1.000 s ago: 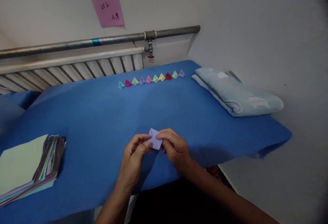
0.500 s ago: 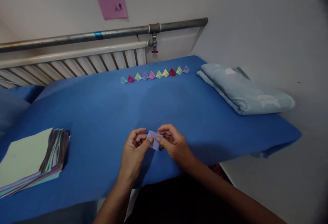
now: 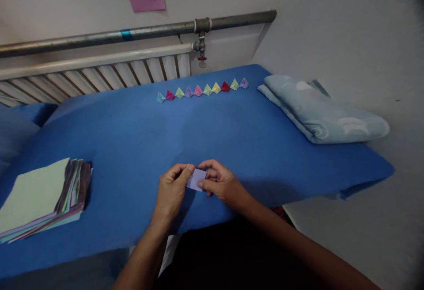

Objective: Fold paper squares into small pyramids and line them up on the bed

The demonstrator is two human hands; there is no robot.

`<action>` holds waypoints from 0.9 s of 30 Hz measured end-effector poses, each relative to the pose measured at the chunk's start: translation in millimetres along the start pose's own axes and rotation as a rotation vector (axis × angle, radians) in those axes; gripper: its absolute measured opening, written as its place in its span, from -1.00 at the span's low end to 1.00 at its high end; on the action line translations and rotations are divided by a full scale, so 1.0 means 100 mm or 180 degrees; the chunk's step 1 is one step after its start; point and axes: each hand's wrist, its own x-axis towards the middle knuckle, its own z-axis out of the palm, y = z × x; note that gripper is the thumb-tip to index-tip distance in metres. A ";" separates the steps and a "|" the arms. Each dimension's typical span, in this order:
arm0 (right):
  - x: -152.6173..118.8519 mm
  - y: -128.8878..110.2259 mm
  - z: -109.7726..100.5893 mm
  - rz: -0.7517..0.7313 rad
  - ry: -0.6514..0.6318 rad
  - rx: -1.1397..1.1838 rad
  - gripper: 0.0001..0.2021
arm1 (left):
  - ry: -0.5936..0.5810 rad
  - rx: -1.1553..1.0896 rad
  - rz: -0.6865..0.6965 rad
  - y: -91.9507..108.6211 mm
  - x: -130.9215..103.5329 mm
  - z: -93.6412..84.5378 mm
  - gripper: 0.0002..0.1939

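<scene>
Head view | left hand [image 3: 172, 189], right hand [image 3: 222, 185] pinching smooth, flat, square lilac paper [image 3: 196, 180]

On table [image 3: 132, 135]: paper stack [image 3: 38, 192] at our left; origami row [image 3: 198, 90] along far side, before radiator [image 3: 139, 71]; blanket [image 3: 318, 111] at our right, beside wall [image 3: 351, 29].

Left hand [image 3: 172, 188]: thumb and fingers pinching the lilac paper [image 3: 196, 180]
Right hand [image 3: 224, 185]: thumb on its face
Worktop [image 3: 132, 135]: blue-covered, bearing a paper stack [image 3: 38, 192]
</scene>
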 end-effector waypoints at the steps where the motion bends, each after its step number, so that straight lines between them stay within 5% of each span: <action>1: 0.00 0.00 0.00 0.0040 -0.0032 0.0001 -0.66 | 0.0004 -0.0030 -0.0015 0.00 0.00 0.00 -0.74; 11: 0.00 0.02 -0.01 0.0306 0.0049 -0.0113 -0.65 | -0.0040 -0.0425 -0.0237 -0.15 0.10 -0.01 -0.73; 16: -0.02 -0.05 0.01 0.0496 0.0200 -0.0353 -0.61 | -0.0093 0.0084 -0.0109 -0.13 0.19 -0.04 -0.79; 21: -0.01 -0.11 -0.01 0.0759 0.0183 -0.0631 -0.78 | 0.0490 0.1508 0.1185 -0.07 0.12 -0.12 -0.86; 24: 0.01 -0.13 -0.02 0.0874 0.0161 -0.0778 -0.84 | 0.0129 0.2144 0.2012 -0.12 0.00 -0.12 -0.80; 27: 0.04 -0.16 -0.02 0.0935 0.0175 -0.0941 -0.89 | -0.0263 0.2449 0.2320 -0.23 -0.07 -0.09 -0.75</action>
